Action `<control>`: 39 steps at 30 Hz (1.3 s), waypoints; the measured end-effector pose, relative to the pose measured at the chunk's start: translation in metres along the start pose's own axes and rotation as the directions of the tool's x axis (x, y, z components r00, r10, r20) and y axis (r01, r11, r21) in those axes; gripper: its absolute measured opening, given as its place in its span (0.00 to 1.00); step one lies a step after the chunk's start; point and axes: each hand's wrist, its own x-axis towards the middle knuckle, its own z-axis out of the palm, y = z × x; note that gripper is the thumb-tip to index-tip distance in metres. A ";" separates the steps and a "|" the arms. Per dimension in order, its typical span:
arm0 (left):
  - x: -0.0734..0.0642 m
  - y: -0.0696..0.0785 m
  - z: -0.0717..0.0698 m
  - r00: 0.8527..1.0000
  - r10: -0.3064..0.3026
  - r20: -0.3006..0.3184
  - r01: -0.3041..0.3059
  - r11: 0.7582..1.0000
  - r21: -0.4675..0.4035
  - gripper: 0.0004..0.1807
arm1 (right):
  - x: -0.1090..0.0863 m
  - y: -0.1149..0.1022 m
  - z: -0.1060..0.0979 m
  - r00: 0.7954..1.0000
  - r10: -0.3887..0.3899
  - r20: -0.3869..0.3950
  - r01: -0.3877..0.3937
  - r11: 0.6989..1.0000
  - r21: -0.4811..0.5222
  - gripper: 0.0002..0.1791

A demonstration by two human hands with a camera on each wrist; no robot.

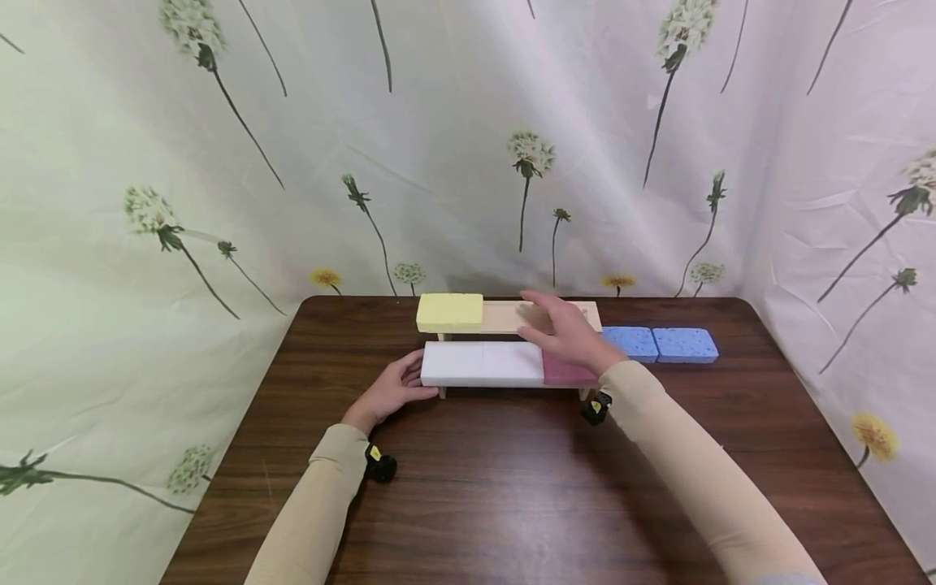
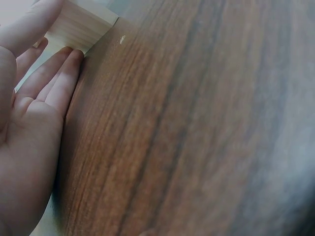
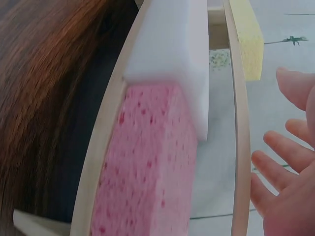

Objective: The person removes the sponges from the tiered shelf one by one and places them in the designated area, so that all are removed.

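Note:
A two-step wooden rack stands toward the back of the table. On its upper board (image 1: 502, 318), a yellow sponge (image 1: 449, 310) lies at the left end. White sponge blocks (image 1: 478, 364) and a pink sponge (image 1: 565, 372) line the lower step, the pink one at the right. My left hand (image 1: 387, 388) is at the rack's left end, its fairly straight fingers right at a wooden leg (image 2: 81, 24) in the left wrist view. My right hand (image 1: 569, 331) is over the right half of the upper board, fingers spread and holding nothing; it partly hides the pink sponge.
Two blue sponges (image 1: 658, 345) lie end to end just right of the rack. The dark wooden table (image 1: 483, 487) extends toward me. A white curtain (image 1: 453, 138) with dandelion print hangs behind and at both sides.

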 end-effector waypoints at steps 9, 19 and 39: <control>0.002 -0.002 0.000 1.000 -0.011 -0.001 0.011 1.000 0.014 0.51 | 0.013 -0.009 0.015 0.999 0.011 0.033 -0.009 0.999 -0.047 0.41; 0.002 -0.002 0.000 1.000 -0.021 -0.006 0.021 1.000 0.013 0.51 | 0.025 -0.021 0.027 0.999 -0.001 0.041 0.004 0.997 -0.072 0.41; 0.003 -0.001 0.000 1.000 -0.024 -0.007 0.024 1.000 0.017 0.50 | 0.050 -0.041 0.048 0.997 0.052 0.060 -0.039 0.980 -0.197 0.45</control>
